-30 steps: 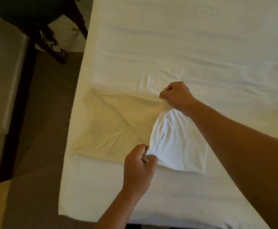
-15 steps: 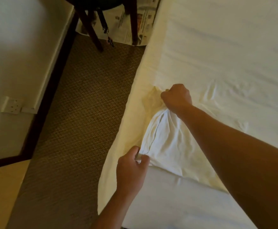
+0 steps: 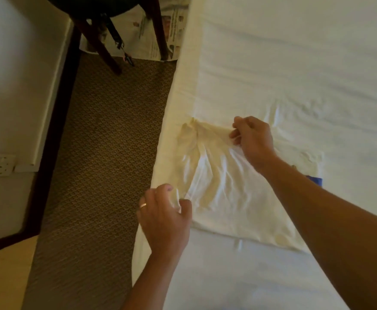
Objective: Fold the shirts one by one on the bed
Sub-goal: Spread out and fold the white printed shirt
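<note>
Head view: left hand (image 3: 164, 220) and right hand (image 3: 253, 139) both pinch cream shirt (image 3: 223, 189) on bed (image 3: 294, 74)

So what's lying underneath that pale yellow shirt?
The pale yellow shirt lies on the white bed sheet, gripped by the left hand and right hand. A blue corner peeks out beside its right edge; the rest is covered.

One shirt (image 3: 225, 189) on one bed (image 3: 294, 74), two hands (image 3: 164, 220) (image 3: 253, 139), one ring (image 3: 143, 205), one chair (image 3: 107, 30) and one newspaper (image 3: 160, 25) at upper left, one socket (image 3: 0, 164) at left.
</note>
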The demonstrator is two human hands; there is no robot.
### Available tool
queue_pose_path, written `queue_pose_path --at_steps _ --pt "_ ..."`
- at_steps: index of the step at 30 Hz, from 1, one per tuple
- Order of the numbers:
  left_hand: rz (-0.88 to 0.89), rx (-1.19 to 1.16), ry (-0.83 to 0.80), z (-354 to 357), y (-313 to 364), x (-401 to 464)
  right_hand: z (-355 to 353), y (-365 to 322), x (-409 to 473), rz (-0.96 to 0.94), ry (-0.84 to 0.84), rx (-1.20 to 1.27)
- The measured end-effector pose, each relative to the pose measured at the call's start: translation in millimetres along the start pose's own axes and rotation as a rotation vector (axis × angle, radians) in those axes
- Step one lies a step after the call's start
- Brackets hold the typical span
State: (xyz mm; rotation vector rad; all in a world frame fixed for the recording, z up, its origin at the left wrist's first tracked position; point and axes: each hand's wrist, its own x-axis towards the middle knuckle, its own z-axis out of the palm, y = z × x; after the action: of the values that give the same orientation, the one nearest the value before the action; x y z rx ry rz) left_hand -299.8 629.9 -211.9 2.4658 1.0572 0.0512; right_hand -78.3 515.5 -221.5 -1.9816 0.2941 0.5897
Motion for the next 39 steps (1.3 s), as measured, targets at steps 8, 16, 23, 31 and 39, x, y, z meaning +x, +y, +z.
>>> queue_pose_path --at_steps 8,16,23,31,39 --pt "-0.099 0.048 -0.375 24.9 48.4 47.4 -15.5 25.4 -18.4 -0.251 -0.109 -0.591" --pt "-0.201 -0.300 -0.242 6.3 9.3 16.4 30.3 -9.7 -10.6 -0.510 -0.403 -0.882" --pt "-0.121 -0.079 -0.643 -6.6 -13.7 12.4 39.9 1.0 -7.2 -0.527 -0.387 -0.864" --pt "-0.171 0.148 -0.454 -16.5 -22.0 1.7 14.2 35.8 -36.6 -0.691 -0.292 -0.991" --pt "0.600 0.261 -0.114 37.9 76.2 37.4 -51.6 106.8 -61.5 -0.540 0.042 -0.843"
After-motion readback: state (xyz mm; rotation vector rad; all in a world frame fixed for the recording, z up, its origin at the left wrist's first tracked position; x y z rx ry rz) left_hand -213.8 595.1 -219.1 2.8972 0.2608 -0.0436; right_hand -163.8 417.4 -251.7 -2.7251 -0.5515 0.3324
